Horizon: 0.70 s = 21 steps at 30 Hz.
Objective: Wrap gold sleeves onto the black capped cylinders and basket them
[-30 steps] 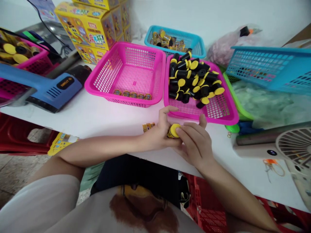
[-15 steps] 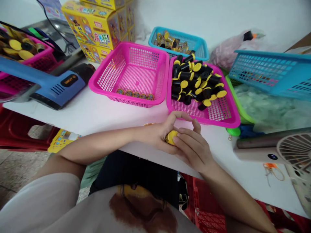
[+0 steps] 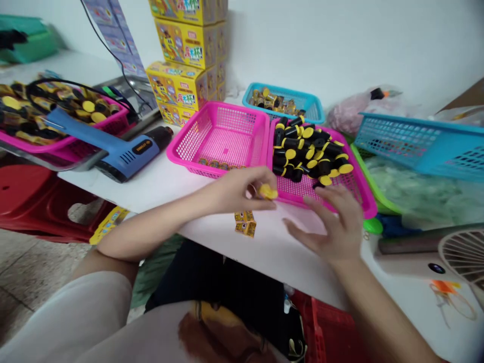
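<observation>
Between the thumb and fingers of my left hand [image 3: 245,187] is a small yellow-capped container [image 3: 267,191], its body mostly hidden by the hand. My right hand [image 3: 335,224] is apart from it, fingers spread and a little blurred, at the front edge of a pink basket [image 3: 365,199] of black containers with yellow caps [image 3: 302,146]. Flat yellow printed labels [image 3: 245,224] lie on the white table [image 3: 272,247] below my left hand. Behind that hand stands another pink basket [image 3: 227,136] with a row of yellow-wrapped containers [image 3: 215,164] along its near side.
A blue heat gun [image 3: 130,151] lies on the left, near a pink basket [image 3: 68,146] full of wrapped containers. Yellow boxes [image 3: 189,45] are stacked behind. Blue baskets [image 3: 313,107] stand at the back and right. A fan [image 3: 461,252] is at the right edge.
My hands have come apart: the right let go of the yellow-capped container and moved right, while the left keeps it. The labels are now uncovered. The camera view has shifted up and left.
</observation>
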Available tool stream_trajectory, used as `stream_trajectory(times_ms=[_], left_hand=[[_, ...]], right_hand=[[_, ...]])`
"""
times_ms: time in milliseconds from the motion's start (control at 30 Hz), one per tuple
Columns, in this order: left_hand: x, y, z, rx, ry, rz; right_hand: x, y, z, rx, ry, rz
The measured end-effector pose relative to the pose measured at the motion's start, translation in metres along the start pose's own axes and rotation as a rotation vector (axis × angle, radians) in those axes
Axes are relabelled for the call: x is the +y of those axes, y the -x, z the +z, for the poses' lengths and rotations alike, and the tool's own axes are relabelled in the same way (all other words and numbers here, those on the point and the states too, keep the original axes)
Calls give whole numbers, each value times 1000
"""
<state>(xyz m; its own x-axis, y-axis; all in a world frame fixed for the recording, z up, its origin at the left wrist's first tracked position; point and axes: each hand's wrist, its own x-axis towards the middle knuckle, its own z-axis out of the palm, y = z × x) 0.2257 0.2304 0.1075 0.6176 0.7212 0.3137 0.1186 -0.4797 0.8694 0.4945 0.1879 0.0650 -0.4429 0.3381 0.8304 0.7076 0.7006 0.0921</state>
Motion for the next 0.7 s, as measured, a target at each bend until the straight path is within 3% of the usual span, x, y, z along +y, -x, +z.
stream_trajectory(times_ms=[33,133,200,233,333,500,633,700], left_hand=[[2,-4,-16,29,-60,-35],[2,-26,-71,98,-440,-239],[-2,-43,-102,64,-810,-452],[-5,-49,-115,25,-968,-553],[-16,-53,-134,-148,-1201,-752],[-45,-38,-132,-322,-1248,-858],[-56,-38,-131,-253,-1305,-887],[-49,-34,-126,-164,-1323,-862]], right_hand=[[14,-4,-5,-61,39,63],[67,-13,-12,-293,128,467],[101,-14,-7,-572,207,665],[114,-14,-2,-738,207,723],[137,-10,16,-948,124,741],[139,-13,38,-1040,90,768],[133,-25,28,-1007,145,819],[123,-29,16,-855,148,851]])
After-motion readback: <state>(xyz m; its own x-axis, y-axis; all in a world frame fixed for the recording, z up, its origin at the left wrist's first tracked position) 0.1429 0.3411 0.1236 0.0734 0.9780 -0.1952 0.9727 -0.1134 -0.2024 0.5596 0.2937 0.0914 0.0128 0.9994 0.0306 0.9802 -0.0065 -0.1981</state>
